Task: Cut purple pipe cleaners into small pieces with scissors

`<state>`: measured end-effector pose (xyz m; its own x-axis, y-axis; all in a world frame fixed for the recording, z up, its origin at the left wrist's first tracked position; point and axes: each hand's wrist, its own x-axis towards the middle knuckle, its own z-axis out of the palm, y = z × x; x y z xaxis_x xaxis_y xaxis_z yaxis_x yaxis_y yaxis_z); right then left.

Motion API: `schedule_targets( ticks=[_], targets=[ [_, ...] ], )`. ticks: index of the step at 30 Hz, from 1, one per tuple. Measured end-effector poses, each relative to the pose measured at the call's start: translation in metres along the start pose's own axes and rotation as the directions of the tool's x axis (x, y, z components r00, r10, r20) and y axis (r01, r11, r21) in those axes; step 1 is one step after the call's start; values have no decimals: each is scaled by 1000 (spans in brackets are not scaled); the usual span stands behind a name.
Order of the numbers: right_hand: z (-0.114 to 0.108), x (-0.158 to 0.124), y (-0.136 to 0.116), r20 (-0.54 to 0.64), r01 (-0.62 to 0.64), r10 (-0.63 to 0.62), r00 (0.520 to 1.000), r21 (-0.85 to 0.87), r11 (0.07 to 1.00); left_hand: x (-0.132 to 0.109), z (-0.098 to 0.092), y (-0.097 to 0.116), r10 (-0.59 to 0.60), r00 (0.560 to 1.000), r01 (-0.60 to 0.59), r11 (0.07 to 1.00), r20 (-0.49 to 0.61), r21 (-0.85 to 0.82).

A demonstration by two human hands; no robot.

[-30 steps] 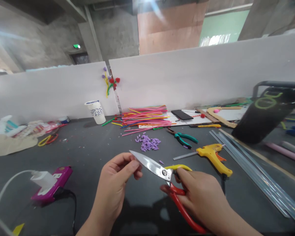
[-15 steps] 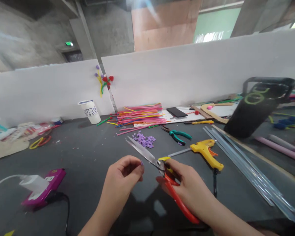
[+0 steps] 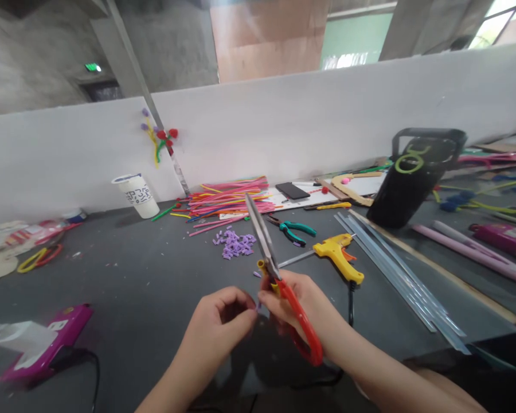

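Observation:
My left hand [image 3: 221,324] is closed, thumb and forefinger pinching a small purple piece [image 3: 258,307]. Close to its fingertips, my right hand [image 3: 316,295] is wrapped round red-handled scissors [image 3: 264,235]. Their blades point up and away, nearly together. A short yellow part [image 3: 262,265] shows beside the blade pivot; I cannot tell whether it belongs to the scissors. One loose purple piece [image 3: 257,274] lies just beyond my hands, and a heap of cut purple pieces [image 3: 236,244] is behind it.
Teal-handled pliers [image 3: 298,230] and a yellow glue gun [image 3: 337,252] lie right of the heap. Clear glue sticks [image 3: 399,275] and a black bottle [image 3: 413,178] are farther right. Pink stems [image 3: 227,201] and a white cup [image 3: 135,195] stand behind; a purple power strip [image 3: 69,332] is left.
The scissors have swung from pointing up-left to nearly upright, and their blades have come closer together. My right hand has moved nearer my left fingertips. The view has shifted right.

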<state>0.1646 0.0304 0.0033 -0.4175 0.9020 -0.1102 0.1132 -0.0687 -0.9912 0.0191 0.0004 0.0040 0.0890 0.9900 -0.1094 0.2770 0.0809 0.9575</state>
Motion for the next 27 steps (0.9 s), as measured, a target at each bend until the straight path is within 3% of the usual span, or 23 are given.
schedule_targets(
  ticks=[4,7,14,20,27],
  targets=[
    [-2,-2,-3,37,16,-17,999,38,999,0,0,2,-62,994,85,952,89,-295],
    [-2,-2,-5,58,24,-25,998,21,1000,0,4,2,-78,982,144,899,171,-413],
    [-2,-3,-6,34,37,-40,999,70,997,1,0,0,-100,987,135,938,124,-320],
    [-2,-2,-5,65,4,-9,998,77,997,0,2,1,-103,978,173,887,180,-428],
    [-7,1,0,8,79,-80,997,122,989,0,-1,0,-109,992,125,925,65,-359]
  ],
)
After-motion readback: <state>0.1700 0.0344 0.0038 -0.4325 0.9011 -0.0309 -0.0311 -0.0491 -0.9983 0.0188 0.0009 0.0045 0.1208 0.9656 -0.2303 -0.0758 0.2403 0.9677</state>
